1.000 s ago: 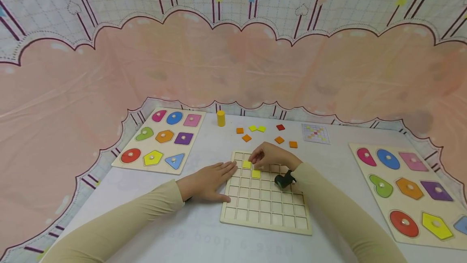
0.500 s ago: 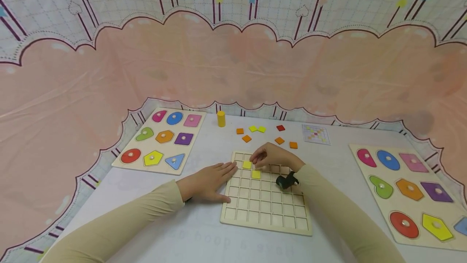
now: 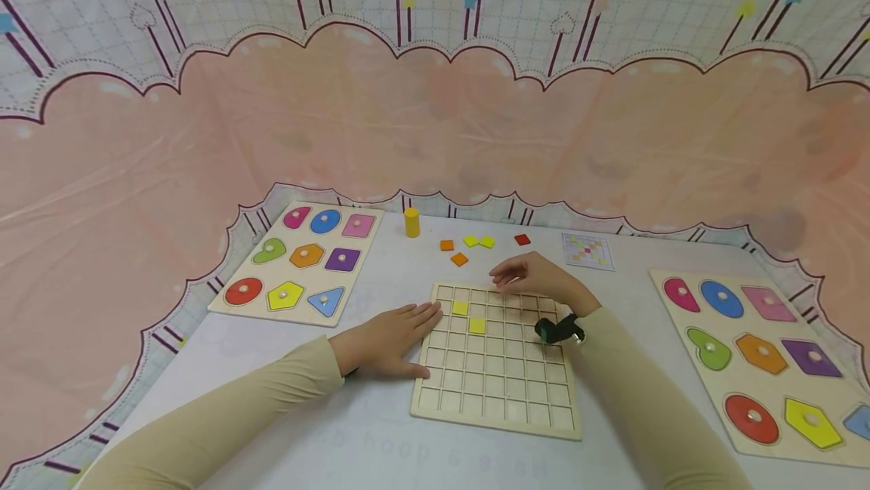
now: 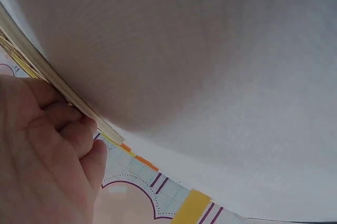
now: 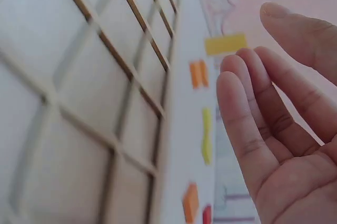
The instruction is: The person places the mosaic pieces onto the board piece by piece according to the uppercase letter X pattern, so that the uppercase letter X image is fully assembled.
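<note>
A light wooden grid board (image 3: 485, 365) lies on the white tabletop, two yellow square tiles (image 3: 477, 325) set in its upper-left cells. My left hand (image 3: 390, 339) rests flat at the board's left edge, its fingertips and thumb touching the frame. Over the board's far edge hovers my right hand (image 3: 540, 278); the right wrist view shows its fingers (image 5: 237, 113) loosely bent, thumb apart, nothing between them. Beyond the board lie loose orange tiles (image 3: 459, 259), two yellow tiles (image 3: 487, 242) and a red tile (image 3: 522, 239). Some tabletop behind the right hand is hidden.
A yellow cylinder (image 3: 411, 223) stands at the back. To its right, a small printed pattern card (image 3: 588, 251) lies flat. Knobbed shape-puzzle boards flank the workspace, one at left (image 3: 292, 267) and one at right (image 3: 741, 331). A patterned cloth (image 3: 435, 127) rises behind the table.
My right hand has moved right and away from the yellow tiles to the board's far edge. It now covers two orange tiles from view. The left hand stays put.
</note>
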Available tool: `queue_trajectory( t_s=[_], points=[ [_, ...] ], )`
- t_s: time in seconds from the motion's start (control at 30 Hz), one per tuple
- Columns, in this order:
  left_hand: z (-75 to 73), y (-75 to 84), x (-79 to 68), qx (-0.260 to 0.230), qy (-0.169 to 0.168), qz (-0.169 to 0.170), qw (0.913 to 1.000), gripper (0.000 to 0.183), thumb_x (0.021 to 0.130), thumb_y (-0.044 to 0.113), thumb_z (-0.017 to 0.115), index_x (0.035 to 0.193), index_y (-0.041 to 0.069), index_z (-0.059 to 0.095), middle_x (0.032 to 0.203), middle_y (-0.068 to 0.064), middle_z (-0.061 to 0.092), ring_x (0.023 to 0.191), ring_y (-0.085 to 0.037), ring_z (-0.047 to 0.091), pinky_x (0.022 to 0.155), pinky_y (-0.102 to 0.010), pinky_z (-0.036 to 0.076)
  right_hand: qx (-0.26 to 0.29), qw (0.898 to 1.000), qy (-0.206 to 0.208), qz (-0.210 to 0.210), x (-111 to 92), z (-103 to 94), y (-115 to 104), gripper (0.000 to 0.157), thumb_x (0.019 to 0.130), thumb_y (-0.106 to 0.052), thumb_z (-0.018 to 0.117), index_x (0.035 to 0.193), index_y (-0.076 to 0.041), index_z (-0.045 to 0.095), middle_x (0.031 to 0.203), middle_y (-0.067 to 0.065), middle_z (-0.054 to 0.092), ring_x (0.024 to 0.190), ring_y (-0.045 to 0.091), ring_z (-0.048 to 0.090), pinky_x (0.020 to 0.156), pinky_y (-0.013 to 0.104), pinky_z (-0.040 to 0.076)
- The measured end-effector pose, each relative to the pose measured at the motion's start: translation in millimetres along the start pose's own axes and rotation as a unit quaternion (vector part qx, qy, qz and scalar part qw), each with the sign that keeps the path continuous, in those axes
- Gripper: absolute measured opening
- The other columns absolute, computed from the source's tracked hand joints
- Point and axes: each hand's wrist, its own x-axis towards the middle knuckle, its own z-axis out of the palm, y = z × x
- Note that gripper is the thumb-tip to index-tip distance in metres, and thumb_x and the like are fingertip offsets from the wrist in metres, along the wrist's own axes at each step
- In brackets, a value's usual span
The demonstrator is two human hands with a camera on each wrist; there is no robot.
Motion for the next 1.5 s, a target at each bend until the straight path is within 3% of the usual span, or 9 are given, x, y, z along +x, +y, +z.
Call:
queue_trajectory(
  t_s=[0.37, 0.53, 0.6, 0.8, 1.0, 1.23, 1.5],
  points=[
    [2.0, -1.5, -1.9, 0.001, 0.009, 0.011, 0.9999, 0.092, 0.087, 0.068, 0.041, 0.151, 0.007, 0.016, 0.159, -0.008, 0.014, 0.147, -0.021, 0.015, 0.119, -0.037, 0.02, -0.031, 0.997, 0.066, 0.031, 8.3, -48.4, 5.9, 0.038, 0.087, -0.003, 0.063, 0.122, 0.01, 0.056, 0.121, 0.03, 0.058, 0.105, 0.028, 0.061, 0.085, 0.021, 0.053],
    [1.1, -1.1, -2.5, -0.004, 0.006, 0.009, 0.9999, 0.092, 0.087, 0.068, 0.041, 0.151, 0.007, 0.015, 0.159, -0.008, 0.013, 0.147, -0.021, 0.015, 0.119, -0.036, 0.02, -0.064, 0.989, 0.115, 0.067, 17.9, -61.4, 11.4, 0.038, 0.088, -0.006, 0.063, 0.124, 0.007, 0.056, 0.12, 0.028, 0.059, 0.105, 0.03, 0.059, 0.096, 0.035, 0.05],
    [0.8, -1.0, -2.4, -0.007, 0.005, 0.008, 0.9999, 0.092, 0.087, 0.068, 0.042, 0.151, 0.007, 0.015, 0.159, -0.008, 0.013, 0.147, -0.021, 0.015, 0.119, -0.036, 0.02, -0.072, 0.985, 0.134, 0.081, 22.7, -63.7, 16.3, 0.039, 0.089, -0.007, 0.063, 0.125, 0.006, 0.055, 0.12, 0.027, 0.06, 0.107, 0.032, 0.058, 0.1, 0.042, 0.047],
    [2.3, -0.9, -1.1, -0.006, 0.0, 0.003, 1.0, 0.093, 0.086, 0.069, 0.041, 0.151, 0.009, 0.014, 0.16, -0.006, 0.012, 0.147, -0.019, 0.013, 0.12, -0.036, 0.019, -0.063, 0.981, 0.164, 0.085, 36.9, -65.4, 39.9, 0.039, 0.089, -0.005, 0.062, 0.125, 0.008, 0.055, 0.121, 0.027, 0.059, 0.109, 0.034, 0.058, 0.099, 0.043, 0.048],
    [3.3, -2.0, -0.8, -0.003, 0.003, 0.005, 1.0, 0.093, 0.086, 0.069, 0.042, 0.151, 0.008, 0.015, 0.159, -0.007, 0.012, 0.147, -0.02, 0.014, 0.12, -0.037, 0.019, -0.067, 0.975, 0.18, 0.113, 47.9, -63.4, 49.8, 0.038, 0.088, -0.004, 0.063, 0.124, 0.007, 0.055, 0.121, 0.026, 0.059, 0.112, 0.036, 0.055, 0.104, 0.044, 0.043],
    [3.0, -2.3, -0.6, -0.002, 0.004, 0.007, 1.0, 0.093, 0.087, 0.068, 0.042, 0.151, 0.008, 0.014, 0.159, -0.006, 0.012, 0.147, -0.02, 0.013, 0.12, -0.036, 0.018, -0.076, 0.974, 0.179, 0.118, 50.7, -63.7, 52.0, 0.043, 0.087, -0.006, 0.064, 0.126, 0.009, 0.052, 0.126, 0.028, 0.055, 0.118, 0.038, 0.052, 0.107, 0.047, 0.039],
    [4.6, -2.7, -1.1, 0.003, 0.0, 0.0, 1.0, 0.093, 0.086, 0.07, 0.04, 0.152, 0.01, 0.013, 0.16, -0.005, 0.011, 0.148, -0.018, 0.012, 0.12, -0.034, 0.017, -0.097, 0.978, 0.158, 0.098, 60.1, -59.1, 54.6, 0.04, 0.087, -0.004, 0.064, 0.122, 0.011, 0.055, 0.122, 0.03, 0.058, 0.114, 0.039, 0.055, 0.104, 0.047, 0.042]
  ],
)
